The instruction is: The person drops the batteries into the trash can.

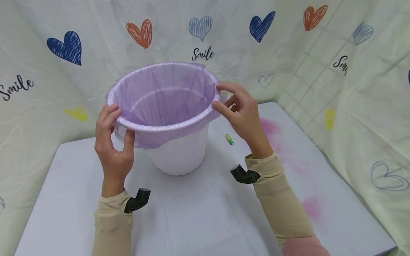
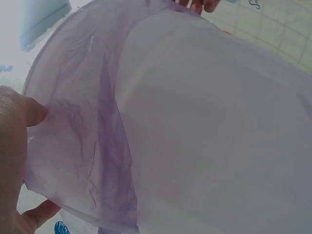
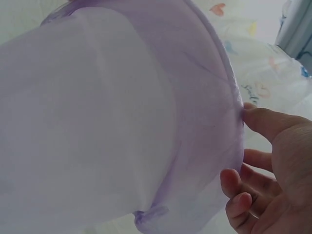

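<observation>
A white trash bin stands on the table, lined with a thin purple trash bag. The bag's edge is folded over the rim and hangs down the outside. My left hand grips the bag-covered rim at the left, fingers over the top and thumb on the outside. On the rim's right side, my right hand pinches the bag with thumb and index finger, the other fingers curled loosely. In the right wrist view, a small bunched knot of the bag shows below its folded edge.
A small green and yellow battery-like cylinder lies on the white table, right of the bin. Pink stains mark the tabletop's right side. A curtain printed with hearts hangs behind and beside the table.
</observation>
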Available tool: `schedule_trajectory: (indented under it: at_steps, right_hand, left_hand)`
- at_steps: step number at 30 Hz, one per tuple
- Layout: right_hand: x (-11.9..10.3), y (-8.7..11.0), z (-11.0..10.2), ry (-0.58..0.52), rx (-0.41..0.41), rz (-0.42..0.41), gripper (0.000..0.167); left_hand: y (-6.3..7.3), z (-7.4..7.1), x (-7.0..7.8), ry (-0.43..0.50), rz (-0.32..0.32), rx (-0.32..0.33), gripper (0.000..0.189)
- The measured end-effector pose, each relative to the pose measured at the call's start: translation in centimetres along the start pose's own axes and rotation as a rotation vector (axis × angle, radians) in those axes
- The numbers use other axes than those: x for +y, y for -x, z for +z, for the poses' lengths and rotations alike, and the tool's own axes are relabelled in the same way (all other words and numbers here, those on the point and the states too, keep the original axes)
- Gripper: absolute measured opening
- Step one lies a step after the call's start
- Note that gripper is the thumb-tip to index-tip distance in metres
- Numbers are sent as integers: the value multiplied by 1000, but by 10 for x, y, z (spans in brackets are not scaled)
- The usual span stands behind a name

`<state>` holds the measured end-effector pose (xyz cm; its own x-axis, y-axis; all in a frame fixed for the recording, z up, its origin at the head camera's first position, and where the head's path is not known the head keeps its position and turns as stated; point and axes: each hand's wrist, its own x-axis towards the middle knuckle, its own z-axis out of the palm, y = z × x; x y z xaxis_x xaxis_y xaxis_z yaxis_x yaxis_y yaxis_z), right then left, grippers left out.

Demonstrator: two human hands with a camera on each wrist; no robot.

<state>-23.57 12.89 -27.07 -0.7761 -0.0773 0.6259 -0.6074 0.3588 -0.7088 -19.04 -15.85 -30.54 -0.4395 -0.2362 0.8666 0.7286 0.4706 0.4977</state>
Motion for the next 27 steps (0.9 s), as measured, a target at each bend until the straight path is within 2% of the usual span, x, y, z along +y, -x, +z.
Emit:
schedule_trajectory:
  at_steps: [6,17,27]
  right_hand:
    - [7,5,-4,-26,31,-4,42]
    - [20,8,-4,21,22,57,37]
    - [26,4,5,-36,104,-6,33]
  left_hand:
    - [-1,1,2,2,-2,-2,40]
    - [0,1,2,-3,-9,-4,40]
    - [0,1,3,-3,1,-5,40]
